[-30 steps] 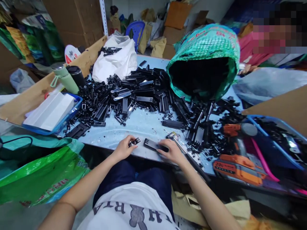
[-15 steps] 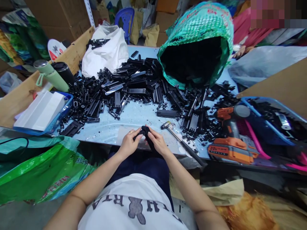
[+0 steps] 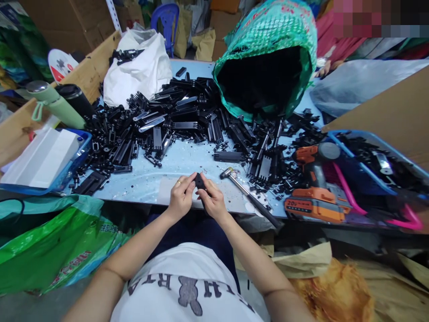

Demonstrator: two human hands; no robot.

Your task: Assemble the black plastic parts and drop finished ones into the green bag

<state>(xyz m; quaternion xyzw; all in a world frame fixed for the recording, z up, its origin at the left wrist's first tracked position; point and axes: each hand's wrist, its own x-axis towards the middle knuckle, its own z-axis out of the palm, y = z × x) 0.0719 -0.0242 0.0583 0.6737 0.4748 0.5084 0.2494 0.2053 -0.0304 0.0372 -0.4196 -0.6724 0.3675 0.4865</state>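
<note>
Between my two hands, over the table's front edge, is a small black plastic part (image 3: 199, 181). My left hand (image 3: 181, 197) pinches it from the left with thumb and forefinger. From the other side my right hand (image 3: 212, 197) closes its fingers round it, covering much of its lower length. Just right of my hands lies a hammer (image 3: 248, 195) with a metal shaft and dark grip. Beyond them spreads a heap of black slotted parts (image 3: 187, 120), some with shiny metal strips.
A green woven sack (image 3: 264, 49) gapes toward me at the back. An orange cordless drill (image 3: 315, 203) and a blue bin (image 3: 365, 174) of parts stand right. At left are another blue tray (image 3: 36, 190) and a green flask (image 3: 56, 107). Another person's hand (image 3: 323, 69) shows at back right.
The black part has been turned in my fingers, with its long end now mostly hidden behind my right hand. The whole view has shifted slightly, so the table's things appear farther left.
</note>
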